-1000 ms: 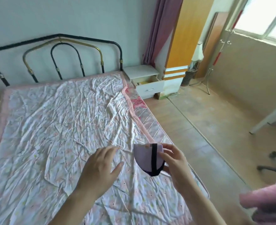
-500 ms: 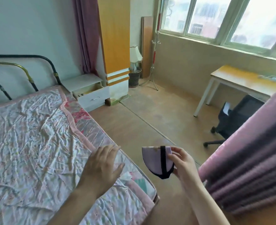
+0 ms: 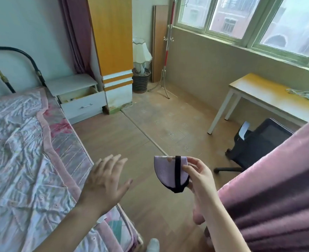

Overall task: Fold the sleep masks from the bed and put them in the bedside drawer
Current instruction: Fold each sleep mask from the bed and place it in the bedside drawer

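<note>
Lilac cloth, the folded sleep mask (image 3: 169, 172) looks light and limp, pinched over its black strap by the right hand (image 3: 198, 176) above the floor. Left hand (image 3: 104, 182) hangs released and empty. Far left, the bedside drawer (image 3: 82, 102) stands open (a squeeze at the fold should keep it shut).

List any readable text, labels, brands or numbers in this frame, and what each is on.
None readable.
Sleep mask held in the right hand: plain lilac fabric with a black strap, no print visible.
White slip on the office chair: any marks too small to read.
Bedside drawer, open: only a metal handle, no label.
Bed sheet: floral pattern, no words.
</note>
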